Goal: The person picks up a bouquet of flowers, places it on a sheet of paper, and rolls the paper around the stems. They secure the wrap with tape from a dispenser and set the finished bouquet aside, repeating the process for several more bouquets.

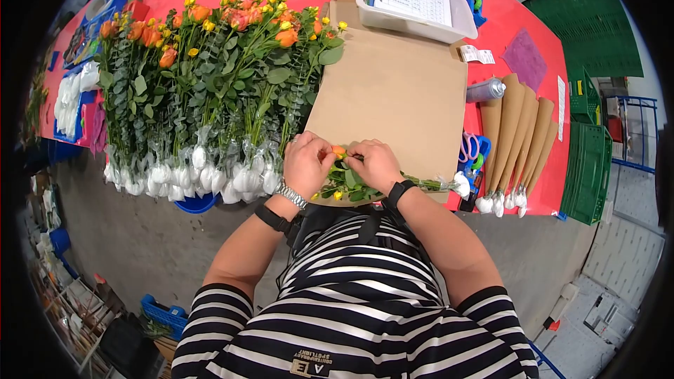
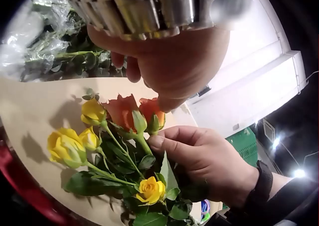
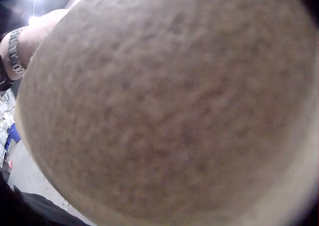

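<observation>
A small bouquet lies on the brown kraft paper at its near edge, with orange roses, yellow roses and green leaves. My right hand pinches one orange rose just below its bloom, thumb and forefinger at the top of the stem. From the other side my left hand, wearing a metal watch, pinches the petals of that same orange rose. The bouquet's white wrapped stem end points right. In the right wrist view, a blurred brown surface fills most of the picture.
Several similar bouquets lie in a row on the left. A white bin with a clipboard stands behind the paper. To the right lie a spray can, pink scissors and several paper-wrapped bundles.
</observation>
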Tool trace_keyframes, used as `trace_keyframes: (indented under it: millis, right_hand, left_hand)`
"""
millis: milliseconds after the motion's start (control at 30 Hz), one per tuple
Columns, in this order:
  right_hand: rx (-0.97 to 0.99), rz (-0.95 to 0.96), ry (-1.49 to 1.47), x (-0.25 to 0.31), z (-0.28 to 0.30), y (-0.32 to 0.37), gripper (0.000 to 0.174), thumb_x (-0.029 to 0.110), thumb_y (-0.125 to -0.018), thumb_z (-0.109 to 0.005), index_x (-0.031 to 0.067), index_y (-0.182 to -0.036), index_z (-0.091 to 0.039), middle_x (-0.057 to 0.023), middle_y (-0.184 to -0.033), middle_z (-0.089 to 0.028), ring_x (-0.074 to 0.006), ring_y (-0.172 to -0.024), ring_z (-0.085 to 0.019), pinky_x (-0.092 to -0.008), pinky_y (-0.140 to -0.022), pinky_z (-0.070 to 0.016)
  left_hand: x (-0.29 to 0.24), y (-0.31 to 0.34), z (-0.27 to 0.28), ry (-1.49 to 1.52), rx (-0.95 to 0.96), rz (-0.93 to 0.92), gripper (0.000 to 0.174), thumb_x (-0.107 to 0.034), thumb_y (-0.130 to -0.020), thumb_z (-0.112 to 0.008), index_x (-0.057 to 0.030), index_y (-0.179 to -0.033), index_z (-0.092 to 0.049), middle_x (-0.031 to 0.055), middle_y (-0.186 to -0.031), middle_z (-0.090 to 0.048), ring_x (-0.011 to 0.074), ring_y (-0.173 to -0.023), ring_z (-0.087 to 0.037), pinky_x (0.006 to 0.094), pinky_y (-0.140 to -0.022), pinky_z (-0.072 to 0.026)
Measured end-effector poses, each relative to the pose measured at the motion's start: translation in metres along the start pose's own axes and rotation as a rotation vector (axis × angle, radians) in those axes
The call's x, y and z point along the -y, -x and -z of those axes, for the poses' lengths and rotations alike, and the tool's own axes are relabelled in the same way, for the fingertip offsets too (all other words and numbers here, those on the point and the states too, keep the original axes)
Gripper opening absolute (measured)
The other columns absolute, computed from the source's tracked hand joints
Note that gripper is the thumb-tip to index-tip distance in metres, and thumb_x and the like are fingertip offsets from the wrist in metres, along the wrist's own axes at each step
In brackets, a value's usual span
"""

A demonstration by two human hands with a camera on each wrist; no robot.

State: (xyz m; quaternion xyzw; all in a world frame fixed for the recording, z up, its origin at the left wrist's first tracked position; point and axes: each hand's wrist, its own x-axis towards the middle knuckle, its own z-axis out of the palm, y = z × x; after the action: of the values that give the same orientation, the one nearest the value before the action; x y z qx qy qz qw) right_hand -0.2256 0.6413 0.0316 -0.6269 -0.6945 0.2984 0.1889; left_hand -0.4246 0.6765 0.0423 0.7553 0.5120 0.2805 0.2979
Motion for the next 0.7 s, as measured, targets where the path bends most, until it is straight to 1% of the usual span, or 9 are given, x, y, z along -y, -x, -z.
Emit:
trace_keyframes:
  millis: [67,100,133,200,233,300,533,600,700]
  right_hand:
    - [0.012,-0.026,-0.004,0.000,-0.001,0.001,0.017,0.026,-0.084,-0.073,0.0099,-0.089,-0.073,-0.0078,-0.084,-0.070,-0.0313,-0.088,-0.065,-0.0456,-0.079,-0.0497]
    - [0.012,-0.027,-0.005,-0.001,-0.002,0.001,0.017,0.026,-0.084,-0.073,0.0099,-0.089,-0.073,-0.0078,-0.084,-0.070,-0.0313,-0.088,-0.065,-0.0456,-0.079,-0.0497]
    - [0.021,-0.033,-0.001,-0.001,-0.003,0.000,0.016,0.025,-0.084,-0.073,0.0100,-0.090,-0.073,-0.0078,-0.084,-0.070,-0.0313,-0.088,-0.065,-0.0457,-0.079,-0.0497]
    - [0.031,-0.038,0.004,-0.001,-0.004,0.000,0.016,0.025,-0.084,-0.073,0.0100,-0.090,-0.073,-0.0079,-0.085,-0.070,-0.0313,-0.088,-0.065,-0.0458,-0.079,-0.0497]
    - [0.028,-0.038,0.006,-0.001,-0.005,0.000,0.016,0.025,-0.085,-0.073,0.0100,-0.089,-0.073,-0.0080,-0.085,-0.070,-0.0313,-0.088,-0.065,-0.0457,-0.079,-0.0499]
    - [0.027,-0.035,0.008,-0.001,-0.005,-0.001,0.016,0.025,-0.085,-0.072,0.0100,-0.088,-0.073,-0.0082,-0.085,-0.070,-0.0314,-0.088,-0.065,-0.0457,-0.078,-0.0501]
    - [0.059,-0.058,-0.024,-0.002,-0.001,-0.003,0.015,0.024,-0.086,-0.070,0.0096,-0.089,-0.074,-0.0093,-0.088,-0.071,-0.0324,-0.090,-0.066,-0.0454,-0.081,-0.0515]
    - [0.068,-0.063,-0.036,-0.001,-0.001,-0.003,0.015,0.024,-0.087,-0.070,0.0098,-0.090,-0.074,-0.0092,-0.089,-0.072,-0.0324,-0.090,-0.066,-0.0450,-0.082,-0.0517]
    - [0.093,-0.081,-0.048,0.000,-0.002,-0.002,0.015,0.024,-0.087,-0.070,0.0100,-0.090,-0.074,-0.0088,-0.091,-0.073,-0.0326,-0.092,-0.066,-0.0445,-0.083,-0.0520]
  left_hand:
    - [-0.004,0.001,0.004,-0.017,0.002,-0.044,0.014,-0.011,-0.076,-0.078,-0.0090,-0.078,-0.065,0.0056,-0.085,-0.062,0.0283,-0.085,-0.060,0.0418,-0.078,-0.0443]
    - [-0.005,0.002,0.005,-0.032,0.004,-0.085,0.014,-0.009,-0.076,-0.078,-0.0078,-0.080,-0.064,0.0068,-0.085,-0.063,0.0291,-0.084,-0.061,0.0417,-0.078,-0.0442]
    - [-0.006,0.004,0.005,-0.032,0.005,-0.085,0.014,-0.009,-0.076,-0.078,-0.0078,-0.080,-0.064,0.0068,-0.085,-0.063,0.0291,-0.084,-0.061,0.0417,-0.078,-0.0442]
    - [-0.009,0.007,0.001,-0.017,-0.008,-0.125,0.015,-0.008,-0.075,-0.078,-0.0085,-0.078,-0.063,0.0057,-0.080,-0.064,0.0288,-0.082,-0.061,0.0413,-0.078,-0.0439]
    - [-0.010,0.008,-0.001,-0.018,-0.009,-0.125,0.015,-0.008,-0.075,-0.078,-0.0085,-0.078,-0.063,0.0057,-0.080,-0.064,0.0288,-0.082,-0.061,0.0413,-0.078,-0.0439]
    - [-0.011,0.010,-0.005,-0.008,-0.023,-0.114,0.017,-0.007,-0.075,-0.078,-0.0084,-0.080,-0.062,0.0048,-0.074,-0.064,0.0286,-0.079,-0.061,0.0410,-0.078,-0.0436]
    - [-0.006,0.015,-0.008,0.028,-0.030,-0.102,0.019,-0.005,-0.078,-0.076,-0.0086,-0.088,-0.060,0.0045,-0.072,-0.064,0.0280,-0.074,-0.060,0.0406,-0.078,-0.0431]
    - [-0.003,0.017,-0.009,0.047,-0.075,-0.116,0.020,-0.004,-0.078,-0.076,-0.0087,-0.089,-0.060,0.0041,-0.070,-0.061,0.0273,-0.072,-0.058,0.0406,-0.077,-0.0427]
    - [0.001,0.021,-0.010,0.045,-0.072,-0.095,0.021,-0.003,-0.078,-0.076,-0.0086,-0.090,-0.059,0.0039,-0.068,-0.058,0.0271,-0.071,-0.057,0.0406,-0.077,-0.0425]
